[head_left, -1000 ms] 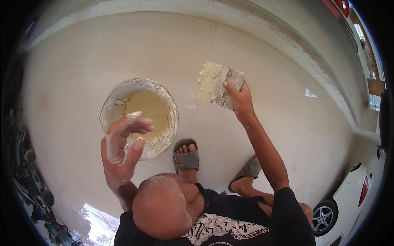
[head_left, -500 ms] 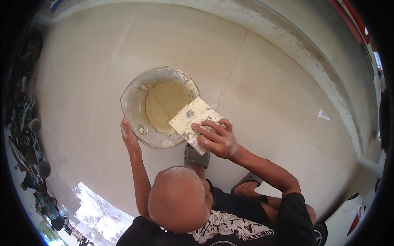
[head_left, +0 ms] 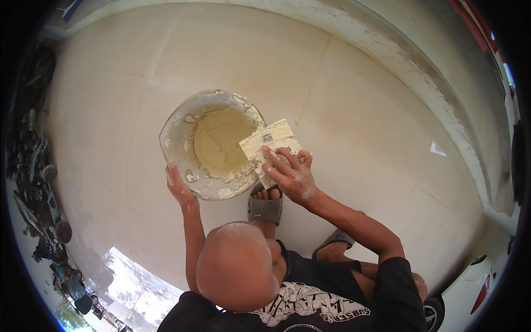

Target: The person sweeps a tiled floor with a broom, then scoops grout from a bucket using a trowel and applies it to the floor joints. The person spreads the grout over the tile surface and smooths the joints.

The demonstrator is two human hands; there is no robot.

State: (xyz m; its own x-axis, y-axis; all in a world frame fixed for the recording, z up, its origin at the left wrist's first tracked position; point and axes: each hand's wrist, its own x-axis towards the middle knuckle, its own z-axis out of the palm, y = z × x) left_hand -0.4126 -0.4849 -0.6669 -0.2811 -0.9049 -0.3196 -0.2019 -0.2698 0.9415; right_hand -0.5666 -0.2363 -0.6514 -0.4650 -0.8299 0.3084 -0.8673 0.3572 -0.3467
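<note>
A round, see-through bucket [head_left: 176, 133] sits on the floor in front of me, its wall smeared with dried paste. Cream-coloured putty [head_left: 221, 141] covers the bottom. My left hand [head_left: 180, 187] holds the bucket's near left rim, fingers curled over the edge. In my right hand [head_left: 294, 176] is a flat rectangular scraper [head_left: 281, 133], gripped with the fingers spread over its top face. Putty coats that face. The scraper overlaps the bucket's right rim in the view; whether it touches is unclear. My right hand has pale smears on it.
Pale floor [head_left: 359, 138] surrounds the bucket. My sandalled foot [head_left: 265, 207] is close to its near edge. A low wall or ledge [head_left: 409, 72] curves along the far right. Parked motorbikes [head_left: 50, 221] line the left side, and a white car [head_left: 467, 293] stands at lower right.
The scraper has moved slightly farther away and to the right, uncovering my toes. My left hand has shifted a little on the rim. The bucket has moved slightly left.
</note>
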